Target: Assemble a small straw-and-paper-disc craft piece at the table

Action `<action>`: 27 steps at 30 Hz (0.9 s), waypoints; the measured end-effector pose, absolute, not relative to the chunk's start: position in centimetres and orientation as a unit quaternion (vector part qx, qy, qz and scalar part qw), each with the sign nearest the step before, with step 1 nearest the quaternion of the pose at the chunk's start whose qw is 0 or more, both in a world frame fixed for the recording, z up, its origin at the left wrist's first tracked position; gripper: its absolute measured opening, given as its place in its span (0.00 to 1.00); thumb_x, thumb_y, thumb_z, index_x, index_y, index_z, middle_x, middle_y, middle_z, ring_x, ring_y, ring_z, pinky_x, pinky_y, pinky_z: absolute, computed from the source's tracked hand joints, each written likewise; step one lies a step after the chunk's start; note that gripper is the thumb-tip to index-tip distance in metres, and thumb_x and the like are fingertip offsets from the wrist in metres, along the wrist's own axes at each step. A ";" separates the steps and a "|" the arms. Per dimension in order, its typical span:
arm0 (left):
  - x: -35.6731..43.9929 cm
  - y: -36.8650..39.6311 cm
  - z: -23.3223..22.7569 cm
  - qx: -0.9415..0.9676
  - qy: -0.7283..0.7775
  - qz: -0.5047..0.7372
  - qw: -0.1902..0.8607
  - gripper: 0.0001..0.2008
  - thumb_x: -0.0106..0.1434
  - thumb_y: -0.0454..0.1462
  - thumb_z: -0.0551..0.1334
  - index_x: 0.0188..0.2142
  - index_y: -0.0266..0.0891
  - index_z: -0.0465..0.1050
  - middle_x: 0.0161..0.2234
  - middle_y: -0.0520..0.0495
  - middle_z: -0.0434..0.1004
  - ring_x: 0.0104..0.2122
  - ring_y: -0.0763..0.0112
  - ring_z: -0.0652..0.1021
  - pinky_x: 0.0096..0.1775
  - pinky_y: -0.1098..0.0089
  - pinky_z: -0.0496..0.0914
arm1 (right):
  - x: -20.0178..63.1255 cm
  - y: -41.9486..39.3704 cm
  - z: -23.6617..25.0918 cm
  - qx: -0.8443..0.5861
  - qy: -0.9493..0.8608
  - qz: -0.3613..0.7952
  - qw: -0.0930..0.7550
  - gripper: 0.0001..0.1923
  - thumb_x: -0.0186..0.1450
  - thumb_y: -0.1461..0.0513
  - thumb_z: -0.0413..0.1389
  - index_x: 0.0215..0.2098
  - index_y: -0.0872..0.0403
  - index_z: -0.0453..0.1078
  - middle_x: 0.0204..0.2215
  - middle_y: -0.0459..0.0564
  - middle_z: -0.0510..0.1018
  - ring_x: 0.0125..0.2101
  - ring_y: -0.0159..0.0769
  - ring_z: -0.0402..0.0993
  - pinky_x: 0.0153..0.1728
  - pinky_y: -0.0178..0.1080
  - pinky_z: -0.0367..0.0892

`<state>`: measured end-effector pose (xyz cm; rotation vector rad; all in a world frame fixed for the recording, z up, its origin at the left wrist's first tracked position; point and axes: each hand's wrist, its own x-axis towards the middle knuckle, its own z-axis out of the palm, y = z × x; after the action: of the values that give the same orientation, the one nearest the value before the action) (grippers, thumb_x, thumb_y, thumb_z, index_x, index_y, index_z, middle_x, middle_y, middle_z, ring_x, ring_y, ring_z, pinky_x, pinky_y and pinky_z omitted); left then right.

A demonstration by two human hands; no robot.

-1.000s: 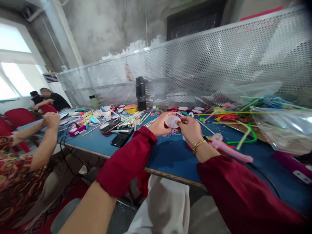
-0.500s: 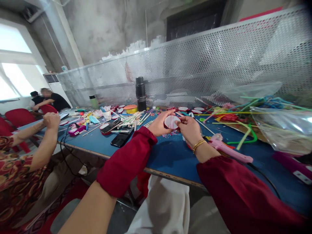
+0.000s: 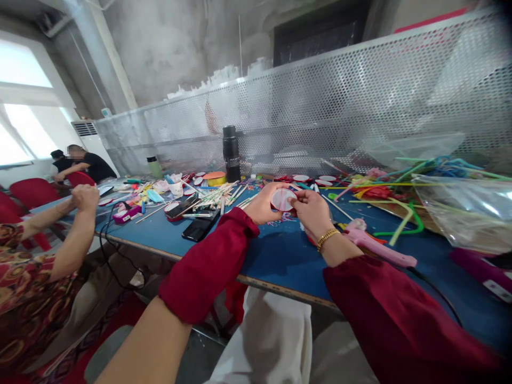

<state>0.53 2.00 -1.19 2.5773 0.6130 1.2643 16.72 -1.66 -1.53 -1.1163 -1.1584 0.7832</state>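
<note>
Over the table in front of me, my left hand (image 3: 266, 204) is wrapped around the left side of a small round drum-like disc (image 3: 283, 199) with a white face and a red rim. Faint pink lines, possibly strings, run across that face. My right hand (image 3: 314, 213) is closed at the disc's right edge, its thumb on the white face and the fingers partly hidden behind. Under the hands, a heap of thin pink and white strings (image 3: 285, 218) lies on the blue tabletop. A pink glue gun (image 3: 378, 244) rests right of my right wrist.
Several wooden sticks (image 3: 224, 196), a black phone (image 3: 200, 226) and a black bottle (image 3: 231, 154) are left of centre. More red-rimmed discs (image 3: 301, 178) lie at the back. Pipe cleaners (image 3: 408, 218) and a plastic bag (image 3: 464, 213) fill the right. A co-worker's hands (image 3: 85, 198) are at left.
Almost nothing differs. Both hands keep hold of the disc in nearly the same place, and the whole view has shifted very slightly.
</note>
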 end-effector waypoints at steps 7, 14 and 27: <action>0.5 1.7 -1.0 0.881 0.191 0.425 0.080 0.41 0.51 0.29 0.69 0.64 0.39 0.60 0.63 0.34 0.66 0.63 0.48 0.69 0.64 0.44 0.64 | 16.6 -1.9 -1.3 -0.477 -0.485 0.356 0.640 0.13 0.53 0.60 0.66 0.32 0.53 0.68 0.20 0.41 0.72 0.17 0.29 0.66 0.18 0.34 0.65; 0.4 2.0 -1.4 0.868 0.229 0.433 0.086 0.42 0.54 0.35 0.72 0.66 0.39 0.60 0.65 0.32 0.66 0.65 0.47 0.69 0.66 0.42 0.62 | 16.4 -2.2 -0.8 -0.474 -0.408 0.427 0.653 0.16 0.51 0.67 0.63 0.37 0.52 0.67 0.19 0.40 0.72 0.17 0.31 0.68 0.15 0.34 0.66; 0.4 1.2 -1.2 0.887 0.323 0.301 0.136 0.36 0.65 0.52 0.65 0.66 0.35 0.64 0.67 0.33 0.67 0.65 0.52 0.71 0.65 0.53 0.65 | 16.6 -2.6 -1.0 -0.542 -0.390 0.408 0.623 0.07 0.55 0.63 0.61 0.33 0.51 0.70 0.13 0.38 0.64 0.13 0.28 0.57 0.12 0.33 0.58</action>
<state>0.35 1.19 -1.20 2.5681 0.9355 0.8701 16.65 -2.61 -1.03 -1.2448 -0.8949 0.9374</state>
